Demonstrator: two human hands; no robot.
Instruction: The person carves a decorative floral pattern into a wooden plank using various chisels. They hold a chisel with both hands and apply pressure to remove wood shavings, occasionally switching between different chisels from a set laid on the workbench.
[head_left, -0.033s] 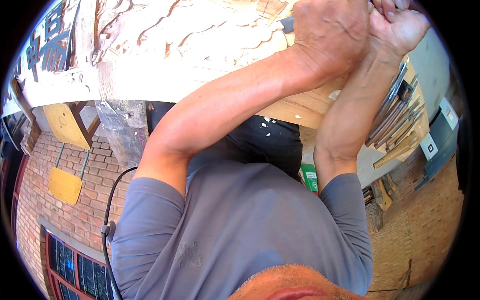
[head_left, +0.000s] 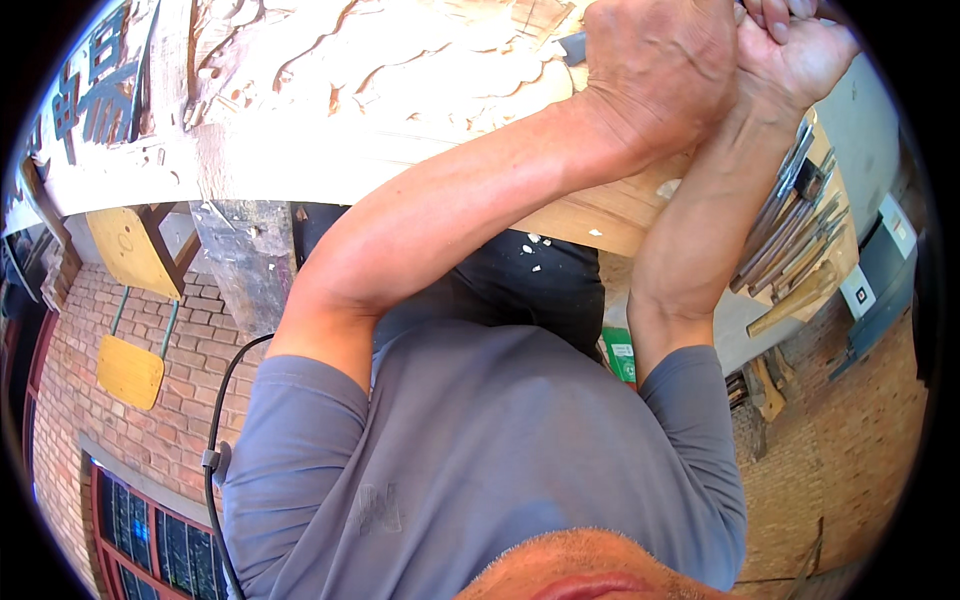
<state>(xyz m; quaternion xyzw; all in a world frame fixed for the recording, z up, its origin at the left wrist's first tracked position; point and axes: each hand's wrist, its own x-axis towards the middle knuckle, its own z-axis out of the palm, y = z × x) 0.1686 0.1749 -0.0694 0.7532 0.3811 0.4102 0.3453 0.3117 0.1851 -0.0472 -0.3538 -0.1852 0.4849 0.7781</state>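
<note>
My left hand (head_left: 660, 65) is closed in a fist above the carved wooden panel (head_left: 420, 75), with its back toward me. Out of its left side juts a flat blue-grey blade tip (head_left: 574, 48), which looks like the end of a carving chisel; the fist hides the rest. Close beside it, at the upper right edge, is my right hand (head_left: 795, 55), wrist and palm turned up. Its fingers curl inward, and what they hold is out of sight. My left forearm crosses in front of the panel's near edge.
A row of carving tools (head_left: 795, 225) lies on a wooden surface at the right. Dark cut-out characters (head_left: 105, 85) rest at the far left of the bench. A yellow chair (head_left: 130, 370) stands on the brick floor. Wood chips dot my dark trousers (head_left: 540, 290). A black cable (head_left: 212, 420) hangs by my left sleeve.
</note>
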